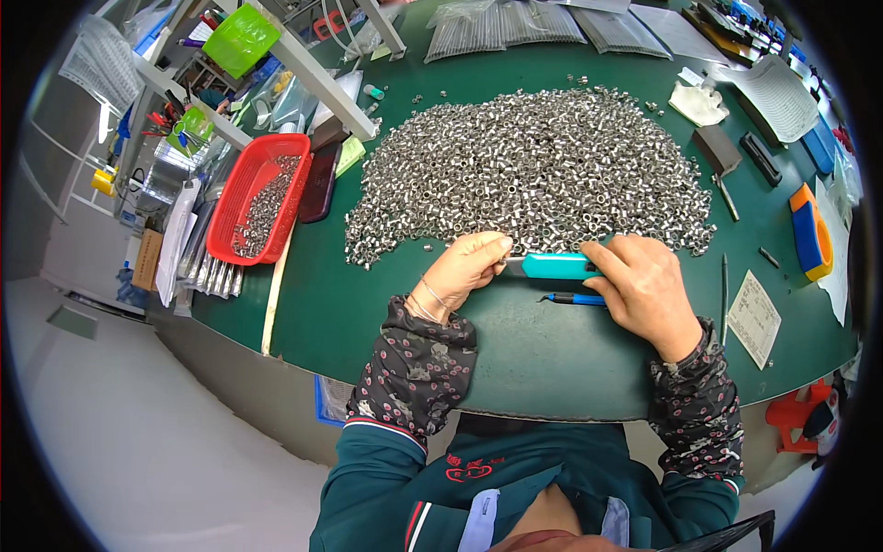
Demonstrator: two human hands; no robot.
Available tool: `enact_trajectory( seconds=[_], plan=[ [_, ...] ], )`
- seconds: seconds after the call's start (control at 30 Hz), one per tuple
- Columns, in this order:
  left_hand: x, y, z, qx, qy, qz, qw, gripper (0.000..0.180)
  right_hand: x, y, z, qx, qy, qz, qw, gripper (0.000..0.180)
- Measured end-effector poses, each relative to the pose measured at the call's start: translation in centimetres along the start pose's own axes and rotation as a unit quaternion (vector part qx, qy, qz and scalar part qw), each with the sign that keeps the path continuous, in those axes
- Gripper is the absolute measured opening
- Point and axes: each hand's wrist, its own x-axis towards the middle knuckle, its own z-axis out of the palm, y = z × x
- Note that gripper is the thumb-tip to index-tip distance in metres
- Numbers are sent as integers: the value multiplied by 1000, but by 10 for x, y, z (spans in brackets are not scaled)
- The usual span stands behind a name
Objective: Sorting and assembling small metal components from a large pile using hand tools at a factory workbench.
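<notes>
A teal utility knife [558, 267] lies crosswise in front of me, its handle end gripped between the thumb and fingers of my right hand [644, 287]. The thumb and forefinger of my left hand [467, 267] are pinched together at the knife's grey front end; what they hold there is too small to make out. Just below the knife is a blue deburring tool [579, 299] with a dark hooked tip, its rear end hidden under my right hand. Right beyond both hands spreads a large heap of small silvery metal rings [533, 170] on the green table [552, 359].
To the left stands a red plastic basket [217, 232] partly filled with metal pieces, with a dark phone-like case [319, 181] beside it. On the right lie a blue-and-orange tape roll [811, 235], a paper slip [754, 317], a pen [726, 198] and a grey block [717, 150].
</notes>
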Motion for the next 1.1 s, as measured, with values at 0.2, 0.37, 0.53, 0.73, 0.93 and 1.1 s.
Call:
enact_trajectory(
  seconds=[0.2,0.37,0.53,0.73,0.93,1.1],
  plan=[
    [-1,2,-2,-2,-35,-39,999,22,3,0,-3,-46,17,-44,998,29],
    [-2,5,3,1,-38,-54,998,21,4,1,-7,-82,25,-69,994,28],
    [-1,2,2,9,-64,-56,996,19,5,4,-6,-143,50,-110,982,27],
    [-1,0,5,-89,16,34,995,20,4,3,-9,-66,61,-28,996,30],
    [3,-5,2,-178,-28,115,977,10,-1,0,-2,17,24,67,997,28],
    [4,-1,6,-193,-17,136,972,10,-1,-2,-1,82,-21,118,989,25]
  ],
)
